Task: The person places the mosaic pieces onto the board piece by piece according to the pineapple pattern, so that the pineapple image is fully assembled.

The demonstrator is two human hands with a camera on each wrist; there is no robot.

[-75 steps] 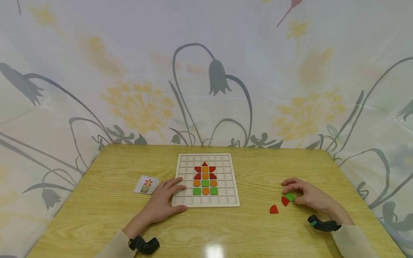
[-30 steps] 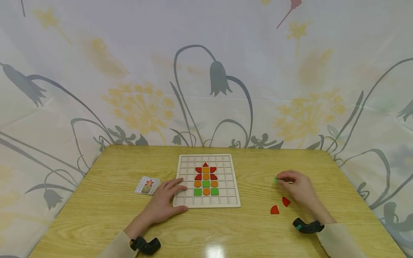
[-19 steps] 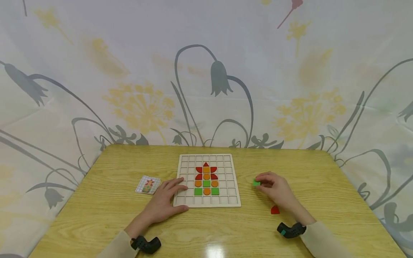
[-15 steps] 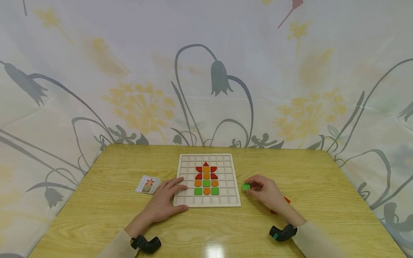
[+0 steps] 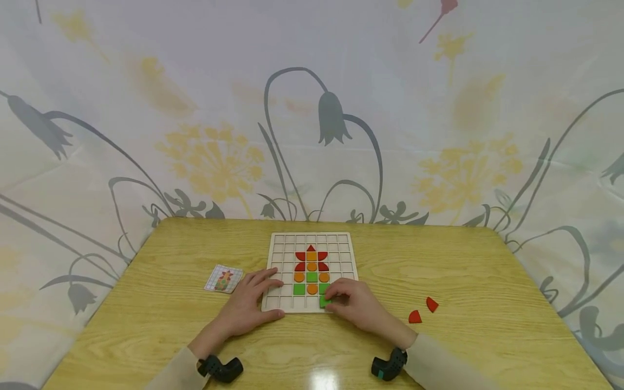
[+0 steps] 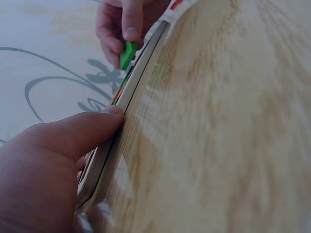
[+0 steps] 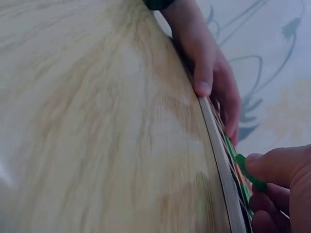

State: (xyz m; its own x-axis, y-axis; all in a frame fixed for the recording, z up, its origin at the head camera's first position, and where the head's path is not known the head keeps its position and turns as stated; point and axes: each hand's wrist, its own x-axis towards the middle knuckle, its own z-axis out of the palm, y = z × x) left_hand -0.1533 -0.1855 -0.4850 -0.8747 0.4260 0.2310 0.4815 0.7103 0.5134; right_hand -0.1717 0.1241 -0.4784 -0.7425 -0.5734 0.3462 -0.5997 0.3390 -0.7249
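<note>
My right hand pinches a green square tile between thumb and fingers. It is over the lower right part of the white grid board. In the right wrist view the tile is tilted just above the board. My left hand rests with spread fingers on the board's left side, its thumb against the front edge in the left wrist view. On the board, red, orange and green tiles form a figure; an orange square sits below a red triangle. My right fingers partly cover a green tile.
Two red quarter-circle tiles lie on the wooden table to the right. Left of the board is a small pattern card with a printed figure on a grid. A flower-patterned cloth hangs behind the table.
My right hand has picked up the green tile beside the red tiles and carried it left, over the board's lower part. The left hand has stayed on the board's left side.
</note>
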